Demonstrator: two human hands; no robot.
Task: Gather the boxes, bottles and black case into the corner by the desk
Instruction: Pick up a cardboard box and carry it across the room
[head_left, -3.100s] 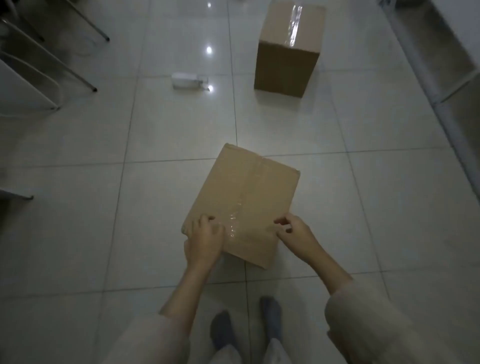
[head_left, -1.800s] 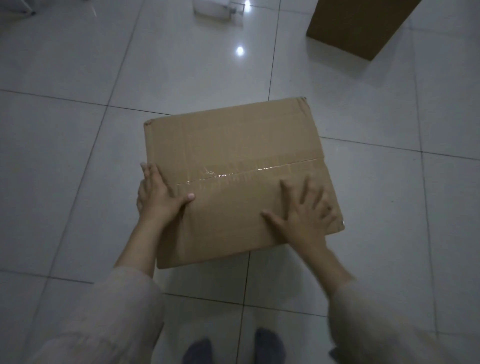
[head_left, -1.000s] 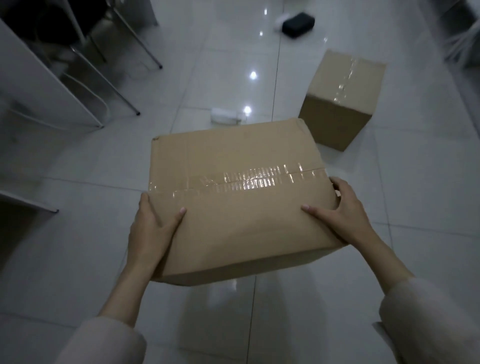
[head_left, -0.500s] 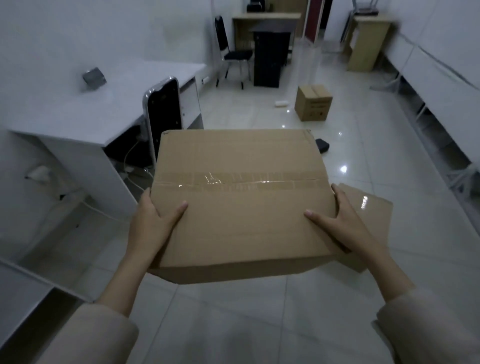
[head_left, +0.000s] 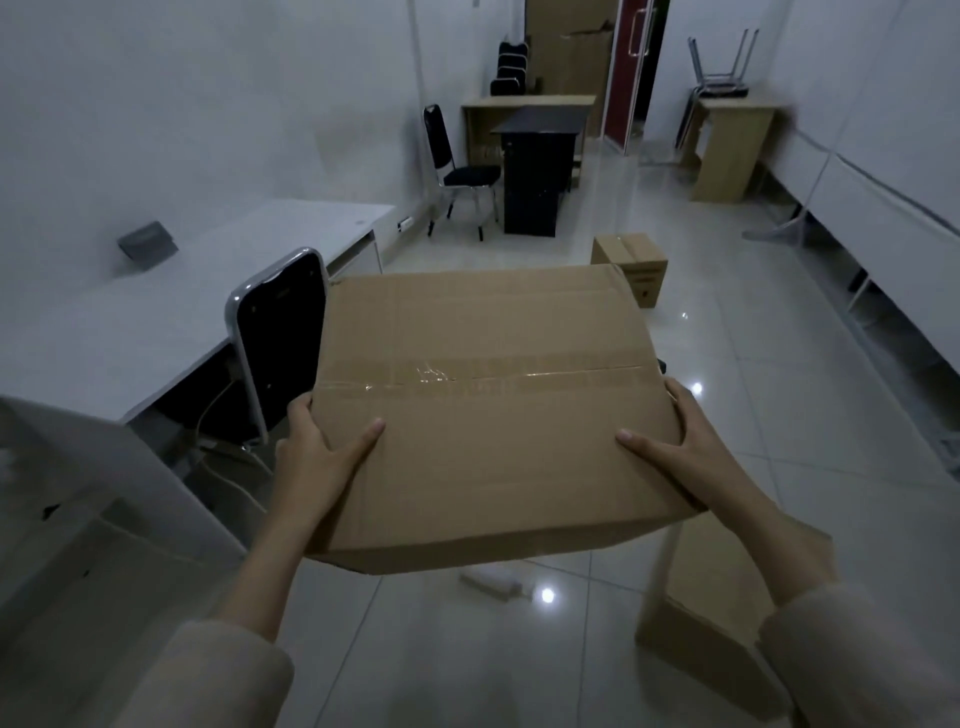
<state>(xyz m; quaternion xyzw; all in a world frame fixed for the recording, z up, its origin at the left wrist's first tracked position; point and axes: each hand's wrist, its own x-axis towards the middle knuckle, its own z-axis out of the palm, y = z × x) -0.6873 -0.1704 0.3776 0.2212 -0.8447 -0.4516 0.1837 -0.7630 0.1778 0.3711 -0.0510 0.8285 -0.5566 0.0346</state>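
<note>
I hold a large taped cardboard box (head_left: 483, 395) in the air at chest height. My left hand (head_left: 317, 457) grips its left side and my right hand (head_left: 685, 447) grips its right side. Under the held box, a second cardboard box (head_left: 711, 597) stands on the floor at the lower right, partly hidden by my right arm. A white bottle (head_left: 493, 583) lies on the tiles just below the held box. A third, smaller cardboard box (head_left: 631, 262) sits farther away on the floor. The black case is hidden behind the held box.
A white desk (head_left: 171, 296) runs along the left wall with a black chair (head_left: 278, 338) pushed under it. A black chair (head_left: 457, 171), a dark cabinet (head_left: 537, 166) and wooden desks stand at the far end. White shelving (head_left: 883, 218) lines the right wall.
The box went from resting on the floor to being lifted in both hands. My view rose from the floor to the room, and I have moved a little forward.
</note>
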